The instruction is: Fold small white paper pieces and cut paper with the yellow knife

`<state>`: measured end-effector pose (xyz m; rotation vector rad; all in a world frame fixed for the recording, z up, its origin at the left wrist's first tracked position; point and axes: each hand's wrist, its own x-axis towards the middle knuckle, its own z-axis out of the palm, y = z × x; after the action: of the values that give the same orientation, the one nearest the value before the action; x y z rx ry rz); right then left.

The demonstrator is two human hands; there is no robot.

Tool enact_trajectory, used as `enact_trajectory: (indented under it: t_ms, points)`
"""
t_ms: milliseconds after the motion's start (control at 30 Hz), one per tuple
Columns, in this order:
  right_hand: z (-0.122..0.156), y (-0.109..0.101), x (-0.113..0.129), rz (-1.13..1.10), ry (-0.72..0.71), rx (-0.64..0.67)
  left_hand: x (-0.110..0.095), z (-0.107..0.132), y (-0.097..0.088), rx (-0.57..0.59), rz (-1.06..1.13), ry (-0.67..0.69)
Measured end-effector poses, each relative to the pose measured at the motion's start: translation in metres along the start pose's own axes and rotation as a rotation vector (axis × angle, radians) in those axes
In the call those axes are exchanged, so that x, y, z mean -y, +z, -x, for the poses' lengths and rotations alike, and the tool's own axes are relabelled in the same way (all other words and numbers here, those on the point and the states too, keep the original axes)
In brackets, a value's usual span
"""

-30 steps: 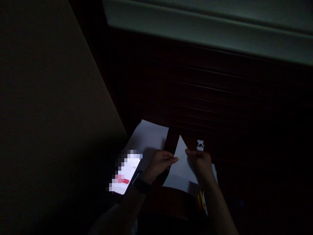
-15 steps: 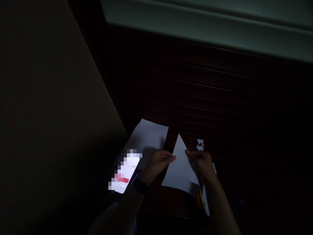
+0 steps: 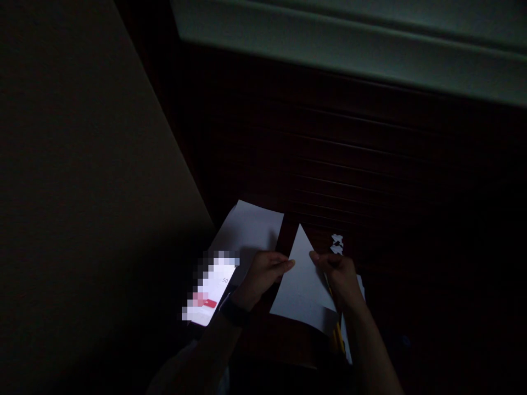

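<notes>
Held between both hands is a white sheet of paper (image 3: 302,288) with a pointed top and a wider lower edge that curves slightly. My left hand (image 3: 265,274) pinches its left edge between thumb and fingers; a dark band circles that wrist. On the opposite edge, my right hand (image 3: 337,271) grips with the thumb on top and the fingers mostly hidden. Left of the held paper lies a larger white sheet (image 3: 255,225), partly covered by my left hand. A phone with a lit screen (image 3: 209,288) is beside my left forearm, part of it pixelated.
Small folded white paper pieces (image 3: 336,244) lie beyond my right hand. Something yellow (image 3: 340,337) and more white paper (image 3: 347,343) show beside my right forearm. A dark slatted wooden panel (image 3: 349,148) stands ahead, with a pale wall (image 3: 94,137) on the left.
The held paper and both hands have shifted very slightly to the left. The number on the phone's screen has gone from 49 to 50.
</notes>
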<state>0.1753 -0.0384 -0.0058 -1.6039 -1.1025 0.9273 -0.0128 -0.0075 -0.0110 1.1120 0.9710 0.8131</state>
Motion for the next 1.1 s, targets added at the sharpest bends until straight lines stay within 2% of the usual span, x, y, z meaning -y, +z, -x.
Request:
enact_trajectory:
  t_ms: [200,367,533,667,833,1100]
  points:
    - [0.002,0.000,0.003,-0.030,0.023,0.039,-0.009,0.004,0.001,-0.020,-0.030,0.032]
    - [0.010,0.006,0.014,-0.011,0.018,0.225,-0.015,0.004,0.007,-0.029,0.121,0.051]
    - [0.015,0.013,0.018,0.037,0.009,0.315,-0.012,0.001,0.009,-0.154,0.225,0.021]
    - [0.015,0.016,0.015,-0.008,0.063,0.356,-0.014,0.001,0.010,-0.225,0.281,-0.010]
    - [0.015,0.017,0.012,-0.006,0.055,0.344,-0.019,0.001,0.011,-0.258,0.308,-0.038]
    - [0.013,0.013,0.017,0.083,0.049,0.121,-0.009,0.002,0.013,-0.041,0.247,-0.050]
